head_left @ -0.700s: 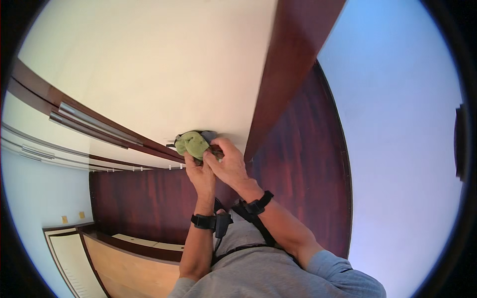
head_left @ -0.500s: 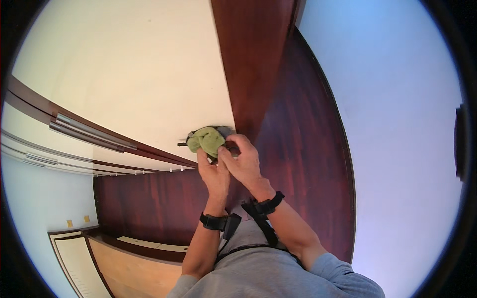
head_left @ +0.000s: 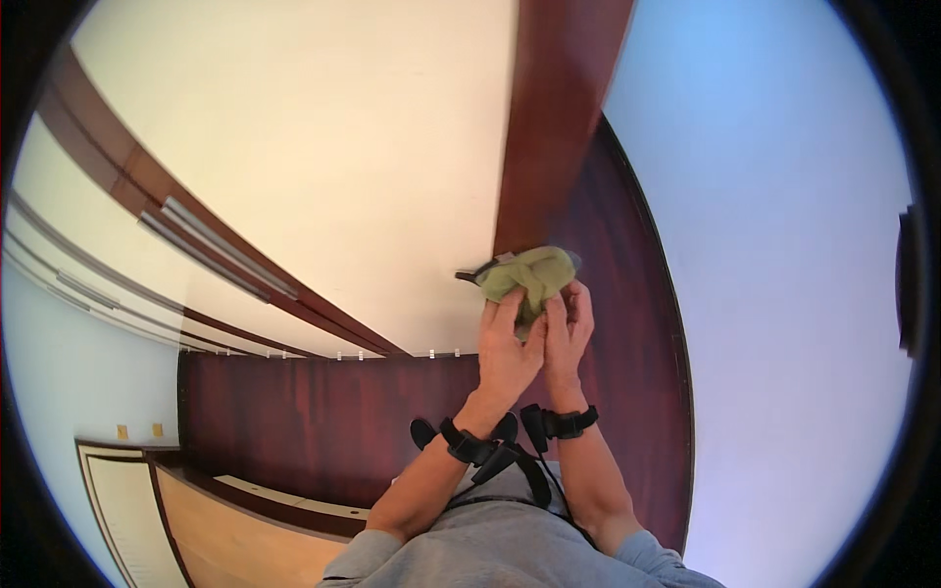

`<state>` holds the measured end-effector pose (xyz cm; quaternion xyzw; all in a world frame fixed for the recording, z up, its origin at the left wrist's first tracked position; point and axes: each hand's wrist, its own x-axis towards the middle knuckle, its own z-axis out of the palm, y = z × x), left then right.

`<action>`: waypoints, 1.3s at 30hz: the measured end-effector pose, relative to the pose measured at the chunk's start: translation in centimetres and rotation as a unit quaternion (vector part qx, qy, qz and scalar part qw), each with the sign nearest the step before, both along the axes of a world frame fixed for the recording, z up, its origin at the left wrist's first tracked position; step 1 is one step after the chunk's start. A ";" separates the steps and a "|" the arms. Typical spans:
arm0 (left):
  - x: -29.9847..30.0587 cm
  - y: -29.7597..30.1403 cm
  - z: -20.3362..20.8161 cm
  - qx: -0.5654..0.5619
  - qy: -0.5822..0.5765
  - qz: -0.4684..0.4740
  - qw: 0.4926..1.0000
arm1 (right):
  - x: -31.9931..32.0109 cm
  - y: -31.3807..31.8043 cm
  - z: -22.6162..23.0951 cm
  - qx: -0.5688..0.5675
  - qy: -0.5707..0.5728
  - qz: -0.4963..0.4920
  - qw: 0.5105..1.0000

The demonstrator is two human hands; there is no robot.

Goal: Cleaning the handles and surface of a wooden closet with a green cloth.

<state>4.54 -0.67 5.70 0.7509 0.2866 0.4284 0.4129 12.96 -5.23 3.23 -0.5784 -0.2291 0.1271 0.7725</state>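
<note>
Both of my hands are raised and closed around a bunched green cloth (head_left: 534, 272). My left hand (head_left: 505, 345) grips its lower left side, and my right hand (head_left: 570, 325) holds its lower right side, the fingers touching. The cloth presses on a small dark fitting (head_left: 468, 276) that sticks out to the left, where the cream surface (head_left: 343, 147) meets the dark wooden strip (head_left: 554, 118). Most of the fitting is hidden by the cloth. A black strap sits on each wrist.
A dark reddish wood panel (head_left: 294, 421) runs below the cream surface and up the right side. A pale blue wall (head_left: 784, 245) fills the right. Brown trim with grey rails (head_left: 186, 235) crosses the left. A light wooden ledge (head_left: 216, 529) lies at the lower left.
The view has swung, so my hands and the cloth now sit further right, against the edge of the wooden strip. Both hands have kept hold of the cloth and bunched it higher.
</note>
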 end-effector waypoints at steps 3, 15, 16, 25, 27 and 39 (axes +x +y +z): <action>-0.7 0.7 0.5 -0.007 0.002 -0.007 1.000 | -0.5 0.7 -0.1 0.008 -0.024 -0.024 0.999; -8.1 7.1 2.6 0.043 -0.041 0.112 0.992 | -8.9 7.0 3.6 0.024 -0.069 0.084 0.994; -9.1 8.0 2.9 0.017 -0.050 0.125 0.991 | -9.8 8.0 3.9 0.024 -0.072 0.088 0.993; -16.0 12.6 2.4 0.062 -0.041 0.206 0.976 | -16.8 13.5 4.0 0.051 -0.012 0.191 0.980; -17.0 13.8 2.1 0.072 -0.043 0.219 0.972 | -17.6 14.8 3.7 0.052 -0.020 0.214 0.975; -17.7 15.2 1.2 0.038 -0.085 0.264 0.960 | -18.2 16.4 3.8 0.071 0.023 0.320 0.945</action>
